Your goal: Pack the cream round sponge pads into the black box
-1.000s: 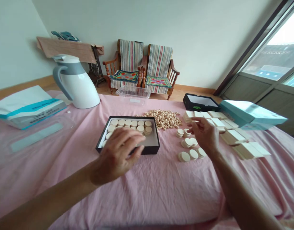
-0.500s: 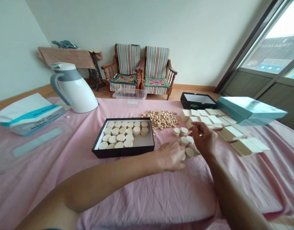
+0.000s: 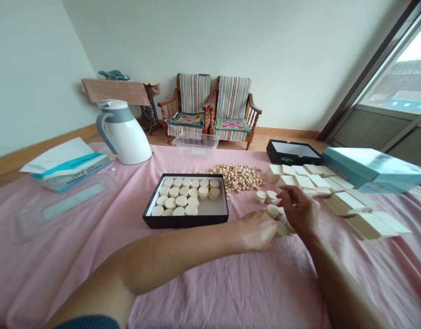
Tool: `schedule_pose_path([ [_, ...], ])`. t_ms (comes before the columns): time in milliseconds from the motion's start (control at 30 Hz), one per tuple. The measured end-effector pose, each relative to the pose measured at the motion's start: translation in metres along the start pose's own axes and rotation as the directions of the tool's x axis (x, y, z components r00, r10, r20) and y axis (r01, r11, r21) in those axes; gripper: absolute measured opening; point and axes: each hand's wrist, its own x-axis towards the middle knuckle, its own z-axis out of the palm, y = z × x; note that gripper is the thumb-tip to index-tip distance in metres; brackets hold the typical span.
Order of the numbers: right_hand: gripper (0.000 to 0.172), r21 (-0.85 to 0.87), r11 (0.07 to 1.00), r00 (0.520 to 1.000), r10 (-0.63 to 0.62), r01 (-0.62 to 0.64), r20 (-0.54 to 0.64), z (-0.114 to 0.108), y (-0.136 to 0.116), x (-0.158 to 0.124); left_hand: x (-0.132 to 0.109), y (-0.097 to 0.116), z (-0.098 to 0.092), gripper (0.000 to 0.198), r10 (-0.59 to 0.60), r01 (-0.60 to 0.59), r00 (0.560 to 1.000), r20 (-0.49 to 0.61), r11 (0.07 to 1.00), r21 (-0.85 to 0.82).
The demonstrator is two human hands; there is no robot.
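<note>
The left hand [image 3: 258,231] lies curled, fingers bunched, just beside a small stack of pale discs [image 3: 280,229], while the right hand [image 3: 297,212] sits just above them with thumb and forefinger pressed together; whether either hand holds a disc cannot be told. More short stacks [image 3: 261,197] stand just ahead of the right hand, and a black box [image 3: 185,222] of discs lies left of the left hand. Ahead of both hands is a heap of beads [image 3: 236,178], with cream blocks [image 3: 320,183] right of the right hand, all on a pink sheet [image 3: 76,256].
</note>
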Motion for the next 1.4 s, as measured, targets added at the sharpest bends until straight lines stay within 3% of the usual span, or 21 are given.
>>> schedule_pose_path([
  [100,0.025,0.002,1.0,1.0,-0.004,0.004,0.021,-0.001,-0.002,0.0,-0.012,-0.001,-0.032,0.014,0.051,-0.051,0.997,-0.058,0.999,0.006],
  [233,0.026,0.027,1.0,0.999,0.01,-0.011,0.04,-0.001,-0.003,-0.001,-0.039,-0.02,-0.085,0.007,-0.005,0.014,0.995,-0.1,0.996,0.085],
  [367,0.026,0.03,0.999,0.998,0.018,-0.02,0.065,0.002,-0.003,-0.002,-0.067,-0.056,-0.108,0.009,-0.201,0.209,0.977,-0.067,0.969,0.136],
  [533,0.024,0.009,0.999,0.995,0.039,-0.04,0.092,0.003,-0.005,-0.003,-0.087,-0.084,-0.092,0.015,-0.298,0.284,0.948,0.111,0.95,0.126],
  [667,0.024,0.03,0.998,0.993,0.047,-0.05,0.109,0.002,-0.007,-0.003,-0.089,-0.094,-0.078,0.02,-0.214,0.176,0.959,0.188,0.964,0.2],
  [867,0.023,0.009,0.999,0.994,0.046,-0.047,0.1,0.003,-0.006,-0.005,-0.08,-0.104,-0.072,0.021,-0.073,0.001,0.963,0.26,0.964,0.267],
  [1200,0.023,0.014,0.999,0.993,0.031,-0.033,0.117,0.002,-0.007,-0.004,-0.078,-0.103,-0.064,0.003,-0.013,-0.115,0.947,0.32,0.918,0.379],
  [1400,0.025,0.03,0.999,0.993,0.039,-0.043,0.114,0.003,-0.006,-0.005,-0.086,-0.101,-0.074,0.013,0.145,-0.226,0.963,0.226,0.893,0.39],
])
